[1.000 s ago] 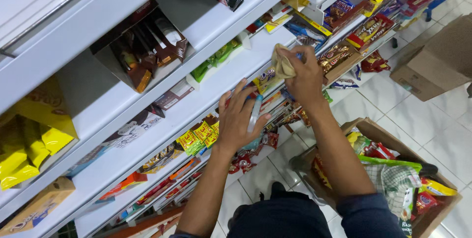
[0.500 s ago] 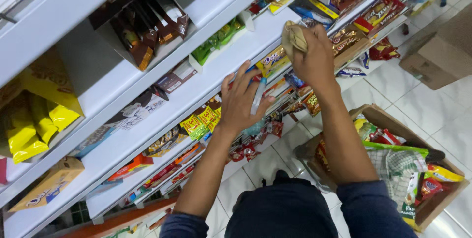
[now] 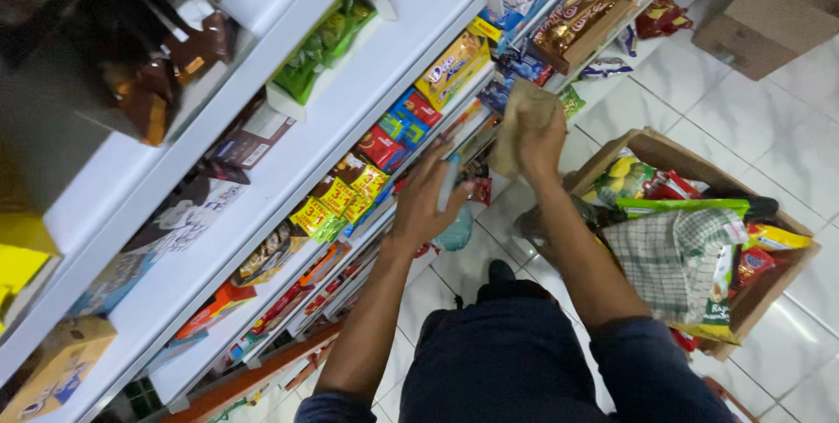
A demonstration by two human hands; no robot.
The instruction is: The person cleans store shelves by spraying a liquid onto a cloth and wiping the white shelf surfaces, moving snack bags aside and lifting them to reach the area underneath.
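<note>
Crumpled tan cloth [image 3: 523, 121] bunched in right hand [image 3: 540, 139], fingers closed round it, now lower along white shelf [image 3: 288, 169] edge than a moment ago. Left hand [image 3: 426, 204] spread open, empty, beside snack packets [image 3: 345, 196]. Cardboard box [image 3: 699, 239] at right.

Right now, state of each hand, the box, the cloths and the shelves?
Left hand: fingers spread, at the shelf edge, a thin pale blue object between them.
Right hand: closed on a tan cloth, raised at the shelves.
Cardboard box: open, on the floor tiles, packed with snack packets.
Checked cloth: draped over the box contents.
White shelves: stocked with packets.
Second cardboard box: on the floor; open or closed, cannot tell.
</note>
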